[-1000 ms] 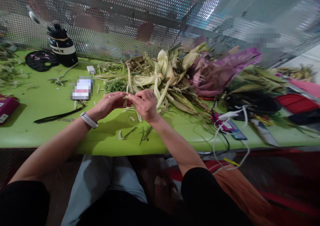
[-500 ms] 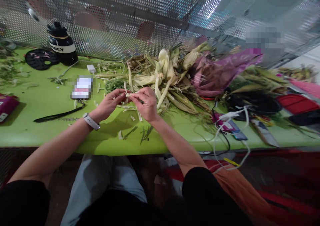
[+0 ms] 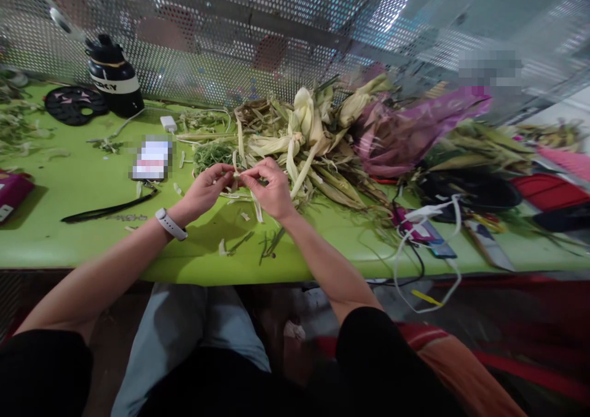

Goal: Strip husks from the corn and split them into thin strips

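Between the fingertips of both hands is a pale strip of corn husk (image 3: 236, 160), folded or knotted where the fingers meet. My left hand (image 3: 206, 189) pinches it from the left, and a white watch band circles that wrist. From the right, my right hand (image 3: 271, 188) pinches the same strip with thumb and forefinger. Just behind the hands lies a small heap of green shreds (image 3: 212, 155). A large pile of dry corn husks (image 3: 304, 128) rises behind the right hand. Loose husk scraps (image 3: 224, 248) lie on the green table (image 3: 184, 260) in front.
Left of the hands are a phone (image 3: 152, 158) with a black strap, a white charger (image 3: 168, 123) and a dark bottle (image 3: 115, 82). On the right are a purple plastic bag (image 3: 391, 134), white cables (image 3: 454, 220) and a knife (image 3: 491, 248). A perforated metal screen (image 3: 207, 35) stands behind.
Both hands stay together at nearly the same spot, with the fingers slightly shifted on the husk strip. The right hand's fingers look a little more extended. The surroundings are unchanged.
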The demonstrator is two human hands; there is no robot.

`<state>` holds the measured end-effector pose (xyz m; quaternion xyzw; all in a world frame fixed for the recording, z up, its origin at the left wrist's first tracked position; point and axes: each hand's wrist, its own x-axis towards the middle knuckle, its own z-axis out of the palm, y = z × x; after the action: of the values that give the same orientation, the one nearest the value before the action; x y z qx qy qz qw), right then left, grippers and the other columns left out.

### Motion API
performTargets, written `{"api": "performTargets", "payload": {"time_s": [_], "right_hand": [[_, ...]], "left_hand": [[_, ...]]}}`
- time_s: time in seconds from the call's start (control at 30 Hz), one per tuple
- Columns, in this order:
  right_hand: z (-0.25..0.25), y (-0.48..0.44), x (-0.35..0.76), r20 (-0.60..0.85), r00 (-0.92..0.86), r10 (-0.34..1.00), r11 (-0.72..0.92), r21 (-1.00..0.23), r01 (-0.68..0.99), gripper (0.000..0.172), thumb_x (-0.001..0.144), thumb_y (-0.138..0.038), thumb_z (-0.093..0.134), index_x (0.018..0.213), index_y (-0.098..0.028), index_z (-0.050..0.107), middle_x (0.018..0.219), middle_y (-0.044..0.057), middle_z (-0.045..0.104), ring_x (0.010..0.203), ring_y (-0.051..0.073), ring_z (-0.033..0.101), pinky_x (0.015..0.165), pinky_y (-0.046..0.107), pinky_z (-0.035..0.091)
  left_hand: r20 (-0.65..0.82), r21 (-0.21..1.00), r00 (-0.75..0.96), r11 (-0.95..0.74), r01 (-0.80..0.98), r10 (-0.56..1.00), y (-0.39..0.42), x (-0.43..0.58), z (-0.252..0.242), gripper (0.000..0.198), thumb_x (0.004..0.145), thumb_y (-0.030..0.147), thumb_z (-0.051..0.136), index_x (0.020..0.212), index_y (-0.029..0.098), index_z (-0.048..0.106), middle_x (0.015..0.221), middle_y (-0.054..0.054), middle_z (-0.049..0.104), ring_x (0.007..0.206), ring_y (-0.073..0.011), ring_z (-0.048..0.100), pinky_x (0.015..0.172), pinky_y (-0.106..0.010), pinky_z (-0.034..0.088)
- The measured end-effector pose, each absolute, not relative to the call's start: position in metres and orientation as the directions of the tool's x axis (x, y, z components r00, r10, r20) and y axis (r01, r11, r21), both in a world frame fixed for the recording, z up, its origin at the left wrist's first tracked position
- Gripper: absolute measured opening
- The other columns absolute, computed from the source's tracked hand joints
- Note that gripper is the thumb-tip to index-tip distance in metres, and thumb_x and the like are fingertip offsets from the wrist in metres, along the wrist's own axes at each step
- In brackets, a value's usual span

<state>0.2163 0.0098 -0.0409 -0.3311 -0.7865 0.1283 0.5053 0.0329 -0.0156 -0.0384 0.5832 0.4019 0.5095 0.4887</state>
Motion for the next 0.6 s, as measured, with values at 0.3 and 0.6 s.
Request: {"api": "performTargets", "payload": {"time_s": [0.3, 0.6], "right_hand": [[-0.043, 0.011, 0.215, 0.746, -0.31, 0.59, 0.782, -0.432, 0.448, 0.017, 0.094, -0.028, 0.065, 0.081, -0.017, 0.069, 0.082, 0.004, 0.058, 0.079, 0.018, 0.055, 0.075, 0.035, 0.047], [-0.043, 0.01, 0.216, 0.679, -0.298, 0.671, 0.716, -0.491, 0.496, 0.015, 0.093, -0.028, 0.066, 0.081, -0.019, 0.067, 0.083, 0.003, 0.058, 0.081, 0.018, 0.055, 0.078, 0.035, 0.047]], "left_hand": [[0.268, 0.954, 0.182, -0.287, 0.088, 0.946, -0.013, 0.032, -0.045, 0.012, 0.096, 0.022, 0.055, 0.101, 0.015, 0.063, 0.083, -0.003, 0.066, 0.077, -0.0127, 0.062, 0.074, -0.028, 0.051], [0.371, 0.893, 0.226, -0.413, 0.178, 0.901, -0.016, 0.031, -0.05, 0.021, 0.097, 0.034, 0.056, 0.107, 0.016, 0.06, 0.098, -0.006, 0.069, 0.091, -0.0157, 0.065, 0.085, -0.032, 0.053]]}}
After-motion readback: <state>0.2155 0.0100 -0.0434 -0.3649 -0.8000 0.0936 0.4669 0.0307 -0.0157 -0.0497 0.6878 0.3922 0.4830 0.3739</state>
